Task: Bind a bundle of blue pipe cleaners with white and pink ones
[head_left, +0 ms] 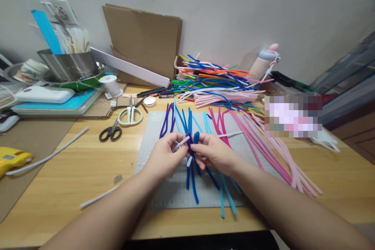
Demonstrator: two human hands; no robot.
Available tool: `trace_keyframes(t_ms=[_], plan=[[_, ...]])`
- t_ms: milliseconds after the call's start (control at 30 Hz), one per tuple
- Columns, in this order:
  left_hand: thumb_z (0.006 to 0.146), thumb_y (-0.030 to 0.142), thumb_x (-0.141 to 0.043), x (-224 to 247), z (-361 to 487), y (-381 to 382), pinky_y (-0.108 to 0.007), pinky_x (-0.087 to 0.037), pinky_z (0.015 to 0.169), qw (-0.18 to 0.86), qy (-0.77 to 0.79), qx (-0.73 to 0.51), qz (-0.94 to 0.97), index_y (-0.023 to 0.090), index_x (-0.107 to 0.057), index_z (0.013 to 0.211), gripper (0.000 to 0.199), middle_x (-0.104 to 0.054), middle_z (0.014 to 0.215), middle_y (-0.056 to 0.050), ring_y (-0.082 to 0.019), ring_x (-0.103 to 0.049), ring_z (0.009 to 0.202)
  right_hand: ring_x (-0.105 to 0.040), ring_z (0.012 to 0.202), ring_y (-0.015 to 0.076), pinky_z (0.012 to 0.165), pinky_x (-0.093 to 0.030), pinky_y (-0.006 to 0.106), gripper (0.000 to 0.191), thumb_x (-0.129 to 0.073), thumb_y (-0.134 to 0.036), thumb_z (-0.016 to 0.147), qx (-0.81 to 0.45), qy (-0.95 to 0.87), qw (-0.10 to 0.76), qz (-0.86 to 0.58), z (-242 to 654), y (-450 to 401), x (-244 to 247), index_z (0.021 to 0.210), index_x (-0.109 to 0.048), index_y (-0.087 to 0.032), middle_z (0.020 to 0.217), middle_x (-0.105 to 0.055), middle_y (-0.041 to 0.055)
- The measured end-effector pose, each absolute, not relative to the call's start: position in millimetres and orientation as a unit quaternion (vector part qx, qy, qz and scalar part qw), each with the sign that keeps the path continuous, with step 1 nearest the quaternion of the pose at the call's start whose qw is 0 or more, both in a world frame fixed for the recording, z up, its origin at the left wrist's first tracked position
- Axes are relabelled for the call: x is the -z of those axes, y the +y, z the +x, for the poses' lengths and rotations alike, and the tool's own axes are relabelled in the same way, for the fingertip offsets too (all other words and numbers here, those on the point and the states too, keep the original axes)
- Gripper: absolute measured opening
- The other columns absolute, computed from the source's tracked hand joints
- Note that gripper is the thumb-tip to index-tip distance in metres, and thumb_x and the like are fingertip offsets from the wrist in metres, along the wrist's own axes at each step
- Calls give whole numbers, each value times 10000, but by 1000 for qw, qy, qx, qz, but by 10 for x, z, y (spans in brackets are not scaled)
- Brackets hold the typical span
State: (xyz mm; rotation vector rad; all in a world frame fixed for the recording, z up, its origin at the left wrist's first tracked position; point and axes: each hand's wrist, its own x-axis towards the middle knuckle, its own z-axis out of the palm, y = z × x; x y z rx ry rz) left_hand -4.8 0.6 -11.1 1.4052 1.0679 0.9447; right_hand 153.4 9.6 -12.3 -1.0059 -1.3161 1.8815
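My left hand (172, 149) is closed in a pinch on a short white pipe cleaner (183, 143) and a purple pipe cleaner (190, 139) at the middle of the mat. Facing it, my right hand (215, 151) pinches the same purple piece and a folded blue pipe cleaner (196, 137). The fingertips hide where these pieces meet. Blue pipe cleaners (193, 187) show below and above my hands. Light blue pipe cleaners (228, 195) pass under my right hand, and magenta ones (219, 125) lie just beyond it.
A grey cutting mat (152, 164) lies beneath. White-handled scissors (130, 115) and black scissors (110, 132) are on the left, near a yellow glue gun (13, 159). Pink pipe cleaners (272, 156) spread rightward. A multicoloured pile (216, 78) sits behind, beside cardboard (143, 43) and a bottle (261, 62).
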Motion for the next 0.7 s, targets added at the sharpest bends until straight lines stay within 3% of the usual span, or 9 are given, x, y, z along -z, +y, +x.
trace_keyframes(t_ms=[267,367,467,533,633,700], plan=[[706,214,-549,97,-48,31,-238,-416,666,604,410,-378,569,170,-552,726,48,-582,671,8,-115,-532,649,-490,357,45,320,-207,136,266,-610,-324,721,-719,-513,268,-385,1562,93,74,897,-485,-169,641,-563,-33],[708,252,-557,95,-48,38,-239,-412,674,593,427,-391,560,169,-565,732,87,-584,683,8,-121,-534,669,-482,387,32,333,-253,151,296,-602,-318,721,-674,-542,292,-409,1548,68,71,946,-460,-189,796,-554,-13],[697,272,-573,84,-44,38,-225,-397,603,590,449,-393,545,170,-562,720,104,-559,636,20,-109,-503,597,-440,415,22,369,-302,177,370,-597,-292,719,-548,-585,374,-466,1537,20,69,1025,-399,-231,943,-521,4],[694,282,-579,80,-39,34,-220,-388,587,590,449,-394,544,172,-558,708,113,-555,630,21,-103,-489,582,-431,466,46,425,-323,196,255,-587,-275,729,-406,-644,417,-497,1535,-25,52,931,-443,-217,841,-519,-11],[697,278,-575,92,-34,32,-223,-388,617,594,433,-395,551,174,-555,699,106,-562,653,15,-105,-490,608,-487,602,109,529,-343,229,53,-536,-239,765,-233,-749,378,-492,1525,-104,7,744,-515,-195,699,-522,-2],[690,271,-578,108,-34,36,-232,-396,649,596,426,-397,553,176,-554,701,98,-570,675,8,-114,-503,641,-522,672,133,575,-349,241,57,-503,-212,781,-182,-788,329,-487,1509,-149,-18,768,-556,-198,720,-564,13]])
